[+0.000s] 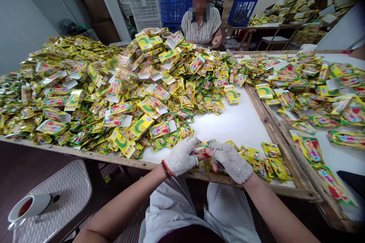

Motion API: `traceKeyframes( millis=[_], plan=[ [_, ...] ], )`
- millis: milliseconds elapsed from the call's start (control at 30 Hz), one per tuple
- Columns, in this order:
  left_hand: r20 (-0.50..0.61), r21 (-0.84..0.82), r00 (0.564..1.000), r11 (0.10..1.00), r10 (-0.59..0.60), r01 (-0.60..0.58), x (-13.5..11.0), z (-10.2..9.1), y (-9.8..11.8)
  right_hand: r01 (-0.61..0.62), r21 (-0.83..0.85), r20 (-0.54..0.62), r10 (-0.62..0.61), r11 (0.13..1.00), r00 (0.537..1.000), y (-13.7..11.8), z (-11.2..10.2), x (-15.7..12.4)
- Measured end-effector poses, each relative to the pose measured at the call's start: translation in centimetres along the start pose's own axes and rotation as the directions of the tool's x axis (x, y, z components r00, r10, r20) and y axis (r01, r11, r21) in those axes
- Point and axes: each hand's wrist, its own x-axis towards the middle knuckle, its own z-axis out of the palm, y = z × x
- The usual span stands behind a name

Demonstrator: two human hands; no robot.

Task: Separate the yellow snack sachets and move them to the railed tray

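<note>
Pinching a red-and-yellow printed packet (202, 147) between them, gloved left hand (181, 155) and gloved right hand (232, 162) had fingers bent in close. Packet sat at the fingertips, near the wooden table edge (203, 175), yellow sachets (278, 169) lying just right.

Glossy plastic packets (249, 154); smooth card boxes (140, 127); rough wooden divider (266, 119); matt knitted-cloth gloves (180, 156).

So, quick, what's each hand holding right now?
Left hand: closed on a small printed packet.
Right hand: curled at the same packet; whether its grip is closed can't be told.
</note>
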Motion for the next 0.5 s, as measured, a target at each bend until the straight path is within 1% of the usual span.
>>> traceKeyframes(
  millis=[67, 133, 200, 233, 267, 300, 333, 367, 400, 433, 467, 500],
  plan=[
    [0.021, -0.153, 0.998, 0.986, -0.063, 0.066, 0.1, -0.1, -0.1, 0.005, -0.099, -0.126, -0.017, 0.995, 0.992, 0.5, 0.0, 0.4],
    [0.043, -0.253, 0.994, 0.961, -0.1, 0.108, 0.2, 0.1, -0.2, 0.053, -0.234, -0.206, -0.103, 0.971, 0.973, 0.7, 0.1, 0.9],
    [0.069, -0.296, 0.993, 0.949, -0.097, 0.113, 0.4, 0.3, -0.4, 0.125, -0.364, -0.2, -0.208, 0.923, 0.957, 0.6, 0.3, 1.3],
    [0.073, -0.299, 0.994, 0.949, -0.085, 0.103, 0.5, 0.2, -0.5, 0.156, -0.39, -0.176, -0.24, 0.907, 0.955, 0.5, 0.2, 1.5],
    [0.057, -0.286, 0.996, 0.954, -0.073, 0.086, 0.6, 0.0, -0.8, 0.166, -0.378, -0.162, -0.242, 0.911, 0.957, 0.4, -0.1, 1.5],
    [0.022, -0.257, 0.998, 0.964, -0.063, 0.067, 0.7, -0.5, -1.2, 0.155, -0.322, -0.174, -0.22, 0.934, 0.96, 0.4, -0.7, 1.5],
    [-0.025, -0.209, 0.998, 0.977, -0.058, 0.052, 0.7, -1.2, -1.6, 0.147, -0.21, -0.236, -0.196, 0.966, 0.952, 0.5, -1.7, 1.4],
    [-0.079, -0.135, 0.995, 0.99, -0.056, 0.045, 0.7, -2.1, -2.2, 0.178, -0.034, -0.348, -0.179, 0.983, 0.92, 0.6, -3.0, 1.3],
    [-0.132, -0.039, 0.99, 0.998, -0.056, 0.051, 0.7, -3.2, -2.8, 0.255, 0.158, -0.488, -0.149, 0.954, 0.86, 0.8, -4.5, 1.1],
    [-0.168, 0.071, 0.984, 0.995, -0.059, 0.072, 0.5, -4.2, -3.4, 0.384, 0.328, -0.644, -0.094, 0.863, 0.759, 0.9, -6.1, 0.9],
    [-0.179, 0.181, 0.981, 0.978, -0.068, 0.101, 0.2, -5.2, -4.1, 0.556, 0.442, -0.759, -0.036, 0.704, 0.65, 1.0, -7.7, 0.8],
    [-0.175, 0.282, 0.981, 0.95, -0.087, 0.135, -0.1, -6.0, -4.6, 0.61, 0.462, -0.793, -0.008, 0.644, 0.609, 1.1, -9.0, 0.8]
  ],
)
